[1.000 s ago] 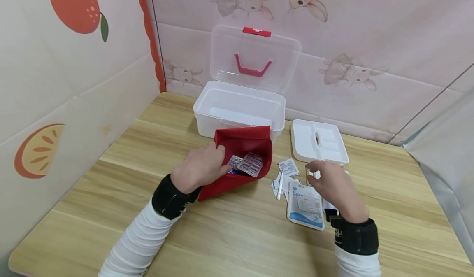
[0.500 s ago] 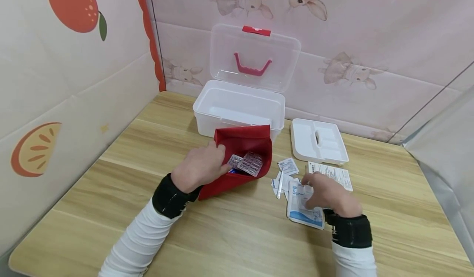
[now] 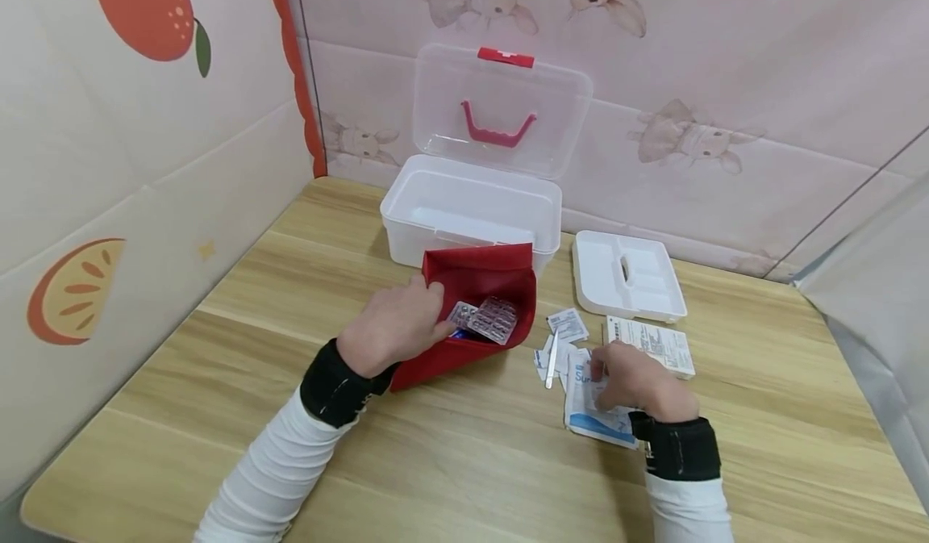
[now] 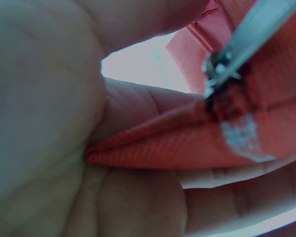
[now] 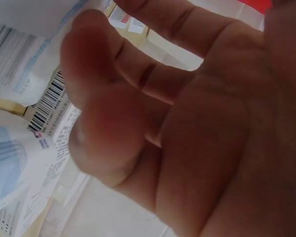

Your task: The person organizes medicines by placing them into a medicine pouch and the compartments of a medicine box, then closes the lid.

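sleeves (image 3: 268, 470): white, creased | wrist straps (image 3: 337, 386): black, small pale marks | hands (image 3: 392, 325): bare

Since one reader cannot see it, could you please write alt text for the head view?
A person's left hand holds a red pouch open, pill packs inside, while the right hand is over a white packet on a wooden table. Behind the pouch stands an open plastic box, with a white tray to its right.

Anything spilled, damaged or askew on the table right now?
No spill or damage shows. The small packets right of the red pouch look untidy: they lie at mixed angles, with a slim pale tool across them.
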Demonstrator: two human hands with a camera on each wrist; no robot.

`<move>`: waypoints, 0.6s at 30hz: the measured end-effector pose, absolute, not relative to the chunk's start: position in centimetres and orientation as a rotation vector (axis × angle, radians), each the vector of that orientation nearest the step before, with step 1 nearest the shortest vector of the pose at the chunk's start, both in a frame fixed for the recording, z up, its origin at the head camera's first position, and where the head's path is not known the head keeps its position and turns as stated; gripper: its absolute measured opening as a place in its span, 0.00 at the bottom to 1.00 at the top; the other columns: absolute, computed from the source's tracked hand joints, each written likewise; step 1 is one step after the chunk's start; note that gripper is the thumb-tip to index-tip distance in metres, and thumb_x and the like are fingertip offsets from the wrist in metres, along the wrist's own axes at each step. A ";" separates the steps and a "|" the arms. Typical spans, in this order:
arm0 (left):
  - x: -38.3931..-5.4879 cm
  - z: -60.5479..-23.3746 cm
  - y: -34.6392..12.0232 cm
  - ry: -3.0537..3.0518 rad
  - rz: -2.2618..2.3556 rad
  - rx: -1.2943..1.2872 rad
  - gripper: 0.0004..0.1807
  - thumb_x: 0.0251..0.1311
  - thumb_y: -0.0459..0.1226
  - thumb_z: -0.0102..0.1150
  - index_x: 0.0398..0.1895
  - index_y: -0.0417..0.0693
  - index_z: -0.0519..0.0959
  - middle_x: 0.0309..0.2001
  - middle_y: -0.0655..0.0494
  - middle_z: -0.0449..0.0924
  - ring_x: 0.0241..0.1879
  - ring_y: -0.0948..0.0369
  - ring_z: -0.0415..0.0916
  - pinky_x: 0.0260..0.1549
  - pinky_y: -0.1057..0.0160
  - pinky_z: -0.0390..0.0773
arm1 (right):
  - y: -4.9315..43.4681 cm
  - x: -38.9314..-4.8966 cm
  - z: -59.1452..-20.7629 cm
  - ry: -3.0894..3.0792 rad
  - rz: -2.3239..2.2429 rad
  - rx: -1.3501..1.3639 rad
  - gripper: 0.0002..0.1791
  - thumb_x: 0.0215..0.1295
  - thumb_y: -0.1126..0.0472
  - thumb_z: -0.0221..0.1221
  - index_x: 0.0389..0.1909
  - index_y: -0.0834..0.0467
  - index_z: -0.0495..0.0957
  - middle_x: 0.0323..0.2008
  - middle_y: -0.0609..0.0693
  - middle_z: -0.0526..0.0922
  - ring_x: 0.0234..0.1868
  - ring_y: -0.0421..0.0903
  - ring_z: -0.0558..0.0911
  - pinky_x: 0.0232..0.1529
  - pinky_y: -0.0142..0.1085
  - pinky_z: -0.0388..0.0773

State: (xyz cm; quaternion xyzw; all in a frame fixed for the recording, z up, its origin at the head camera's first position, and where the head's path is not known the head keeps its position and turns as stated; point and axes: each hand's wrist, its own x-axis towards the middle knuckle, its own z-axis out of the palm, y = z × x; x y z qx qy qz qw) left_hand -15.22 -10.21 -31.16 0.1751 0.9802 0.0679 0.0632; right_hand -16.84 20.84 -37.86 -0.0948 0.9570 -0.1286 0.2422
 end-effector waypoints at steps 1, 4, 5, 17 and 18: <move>-15.2 -31.2 -10.2 2.961 0.204 0.528 0.25 0.56 0.49 0.57 0.44 0.36 0.71 0.34 0.43 0.70 0.25 0.55 0.70 0.20 0.59 0.76 | 20.8 -16.9 -37.9 2.613 -0.356 -0.260 0.17 0.35 0.69 0.69 0.30 0.55 0.77 0.28 0.52 0.75 0.30 0.49 0.71 0.29 0.40 0.69; -15.3 -31.2 -10.2 2.957 0.206 0.526 0.25 0.56 0.49 0.58 0.44 0.36 0.71 0.34 0.43 0.70 0.25 0.55 0.70 0.20 0.60 0.76 | 20.8 -16.9 -37.8 2.608 -0.365 -0.260 0.17 0.35 0.69 0.69 0.30 0.55 0.77 0.28 0.51 0.75 0.30 0.49 0.71 0.29 0.40 0.69; -15.3 -31.2 -10.2 2.957 0.209 0.528 0.25 0.56 0.49 0.58 0.44 0.36 0.71 0.34 0.43 0.70 0.25 0.55 0.70 0.20 0.60 0.76 | 20.8 -16.9 -37.8 2.607 -0.367 -0.260 0.17 0.35 0.69 0.69 0.30 0.55 0.77 0.28 0.51 0.76 0.30 0.49 0.71 0.29 0.40 0.69; -15.3 -31.3 -10.3 2.977 0.222 0.552 0.25 0.55 0.49 0.59 0.44 0.36 0.71 0.35 0.43 0.72 0.26 0.55 0.70 0.22 0.59 0.79 | 20.7 -17.0 -38.1 2.617 -0.374 -0.284 0.16 0.33 0.71 0.67 0.27 0.56 0.75 0.25 0.51 0.74 0.28 0.48 0.71 0.28 0.39 0.67; -15.3 -31.2 -10.3 2.980 0.226 0.553 0.25 0.55 0.49 0.59 0.44 0.36 0.71 0.35 0.43 0.72 0.26 0.55 0.70 0.21 0.59 0.79 | 20.7 -17.1 -38.1 2.620 -0.370 -0.287 0.16 0.33 0.71 0.67 0.27 0.56 0.75 0.25 0.51 0.73 0.28 0.48 0.70 0.28 0.39 0.67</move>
